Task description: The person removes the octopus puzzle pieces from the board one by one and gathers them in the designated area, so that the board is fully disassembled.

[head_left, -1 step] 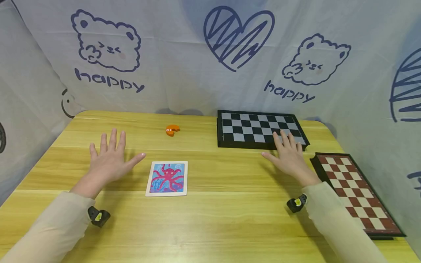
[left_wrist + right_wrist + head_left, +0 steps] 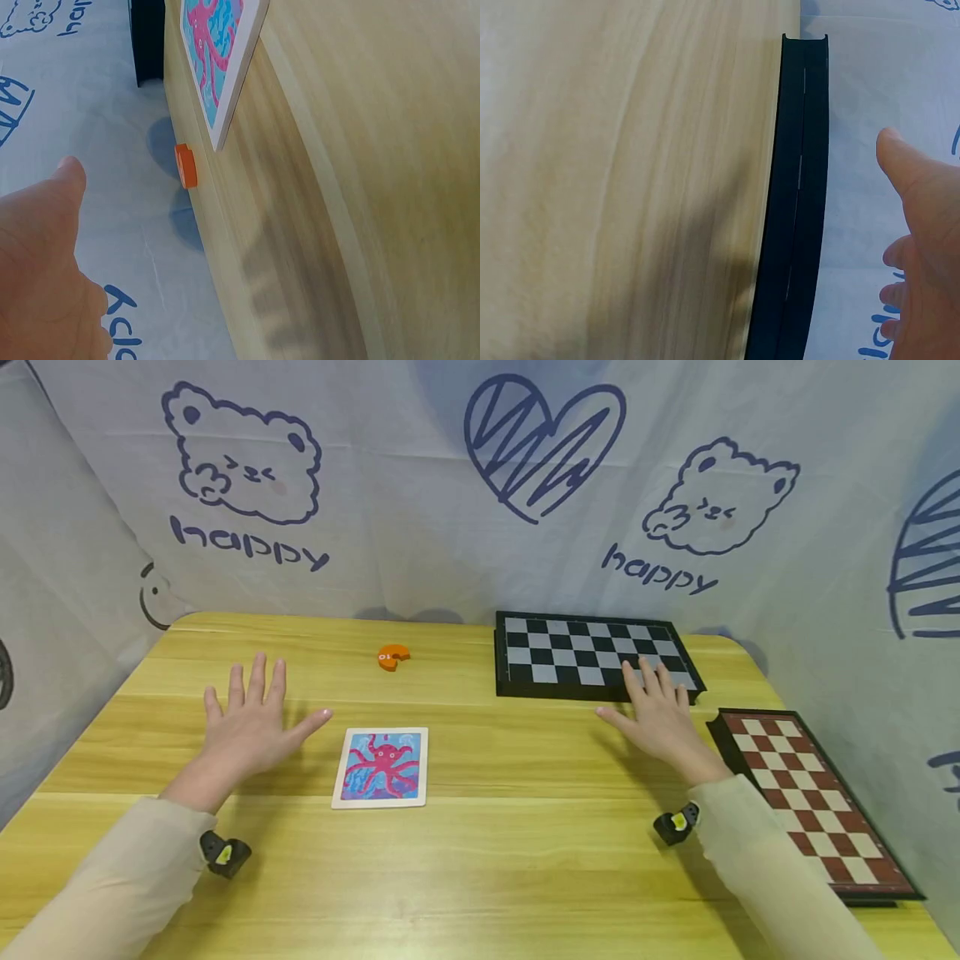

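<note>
My left hand [image 2: 251, 731] hovers palm down over the table's left side, fingers spread, holding nothing. Just right of its thumb lies a square white-framed picture tile [image 2: 384, 767] with a pink octopus. Beyond it, near the back edge, sits a small orange piece [image 2: 393, 657] with a notch and white marks. My right hand [image 2: 660, 722], also spread and holding nothing, is above the table by the near edge of a black-and-white folded chessboard [image 2: 570, 652]; its fingertips overlap the board in the head view. In the right wrist view the board's dark side [image 2: 799, 187] appears below the hand.
A brown-and-cream folded chessboard [image 2: 813, 793] lies at the right edge, partly behind the right sleeve [image 2: 772, 852]. The light wooden table [image 2: 465, 877] meets a white cloth [image 2: 405, 527] with bear and heart drawings. Small black devices are strapped on both wrists.
</note>
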Tool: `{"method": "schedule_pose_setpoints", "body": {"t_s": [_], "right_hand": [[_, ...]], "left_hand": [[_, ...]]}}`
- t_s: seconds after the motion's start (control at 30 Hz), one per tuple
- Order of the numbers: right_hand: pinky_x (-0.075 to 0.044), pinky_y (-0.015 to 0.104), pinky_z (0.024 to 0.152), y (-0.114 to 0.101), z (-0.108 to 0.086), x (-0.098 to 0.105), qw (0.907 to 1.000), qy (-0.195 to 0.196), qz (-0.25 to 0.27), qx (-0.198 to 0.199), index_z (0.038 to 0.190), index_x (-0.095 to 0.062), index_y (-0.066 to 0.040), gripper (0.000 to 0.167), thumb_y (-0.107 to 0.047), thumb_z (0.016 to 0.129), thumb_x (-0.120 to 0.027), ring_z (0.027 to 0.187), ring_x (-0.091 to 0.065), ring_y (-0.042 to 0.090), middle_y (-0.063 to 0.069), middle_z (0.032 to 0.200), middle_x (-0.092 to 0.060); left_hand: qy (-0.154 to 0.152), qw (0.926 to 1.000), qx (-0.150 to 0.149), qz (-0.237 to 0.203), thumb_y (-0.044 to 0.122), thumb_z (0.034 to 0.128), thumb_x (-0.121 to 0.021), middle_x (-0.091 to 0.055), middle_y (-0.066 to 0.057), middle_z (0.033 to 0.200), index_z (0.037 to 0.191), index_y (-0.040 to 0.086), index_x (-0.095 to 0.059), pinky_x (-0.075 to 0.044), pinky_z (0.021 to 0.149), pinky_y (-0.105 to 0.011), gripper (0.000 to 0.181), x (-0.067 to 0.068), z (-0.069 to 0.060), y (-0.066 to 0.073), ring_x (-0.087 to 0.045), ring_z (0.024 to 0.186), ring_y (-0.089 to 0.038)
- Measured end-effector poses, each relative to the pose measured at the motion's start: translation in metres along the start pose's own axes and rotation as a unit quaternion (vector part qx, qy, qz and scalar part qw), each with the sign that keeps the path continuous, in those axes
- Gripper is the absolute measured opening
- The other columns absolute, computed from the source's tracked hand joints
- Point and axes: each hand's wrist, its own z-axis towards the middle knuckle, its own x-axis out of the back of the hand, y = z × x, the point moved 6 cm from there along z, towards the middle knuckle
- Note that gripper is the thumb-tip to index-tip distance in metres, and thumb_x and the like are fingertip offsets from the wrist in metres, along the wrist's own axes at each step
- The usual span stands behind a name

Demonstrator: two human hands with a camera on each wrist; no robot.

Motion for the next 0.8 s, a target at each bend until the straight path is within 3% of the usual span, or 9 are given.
{"method": "schedule_pose_setpoints", "body": {"t_s": [0.47, 0.8], "right_hand": [[0.004, 0.063, 0.101, -0.003, 0.001, 0.003, 0.9999, 0.004, -0.004, 0.011, 0.148, -0.006, -0.004, 0.094, -0.067, 0.086, -0.037, 0.134, 0.012, 0.041, 0.023, 0.150, 0.002], [0.007, 0.059, 0.103, -0.019, 0.004, 0.007, 0.9997, -0.001, 0.005, 0.025, 0.148, -0.004, -0.006, 0.090, -0.062, 0.088, -0.041, 0.134, 0.012, 0.040, 0.021, 0.151, 0.003]], "left_hand": [[-0.004, 1.0000, 0.003, 0.007, 0.071, 0.0853, -0.027, 0.018, -0.026, 0.145, 0.144, -0.004, 0.004, 0.019, 0.094, -0.063, 0.101, 0.003, 0.000, -0.002, 0.022, 0.128, -0.046], [-0.006, 1.0000, 0.002, 0.007, 0.071, 0.0853, -0.028, 0.019, -0.025, 0.145, 0.144, -0.004, 0.004, 0.018, 0.094, -0.063, 0.101, 0.004, -0.001, -0.002, 0.023, 0.128, -0.045]]}}
